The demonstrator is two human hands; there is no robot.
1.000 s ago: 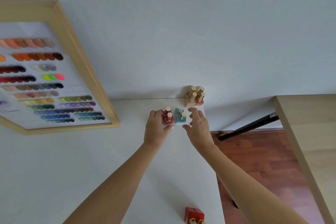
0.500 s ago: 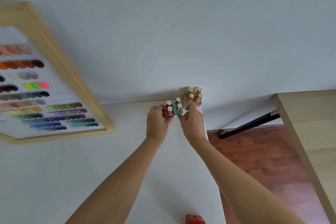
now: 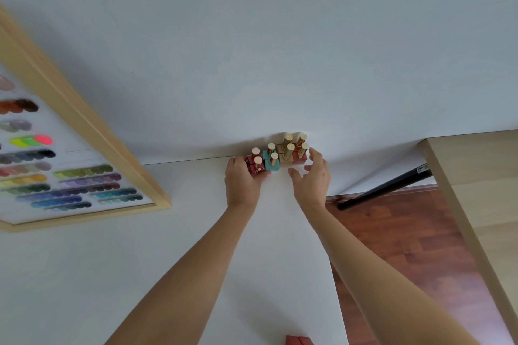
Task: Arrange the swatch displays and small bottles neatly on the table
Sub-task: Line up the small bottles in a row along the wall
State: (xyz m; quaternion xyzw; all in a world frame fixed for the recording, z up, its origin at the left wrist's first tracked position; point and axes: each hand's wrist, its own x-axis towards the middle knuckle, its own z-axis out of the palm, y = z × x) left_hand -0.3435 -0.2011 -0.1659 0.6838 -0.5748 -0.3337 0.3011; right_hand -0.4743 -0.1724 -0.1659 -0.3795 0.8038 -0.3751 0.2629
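Small square bottles with gold caps stand in a tight group at the back right corner of the white table (image 3: pixel 196 246), against the wall. Red bottles (image 3: pixel 255 166) are at the left, teal bottles (image 3: pixel 272 164) beside them, then tan (image 3: pixel 286 158) and coral bottles (image 3: pixel 300 157). My left hand (image 3: pixel 242 182) grips the red bottles from the left. My right hand (image 3: pixel 312 178) hovers just right of the group, fingers spread, holding nothing. A wood-framed swatch display (image 3: pixel 70 165) with rows of coloured swatches leans on the wall at the left.
More red bottles (image 3: pixel 298 340) peek in at the bottom edge near the table's right side. Right of the table is a wooden floor (image 3: pixel 406 246), a black bar (image 3: pixel 386 190) and a second, light-wood table (image 3: pixel 482 190).
Both hands pushed the red and teal bottles back and right until they joined the tan and coral group at the wall. My right hand has let go and opened.
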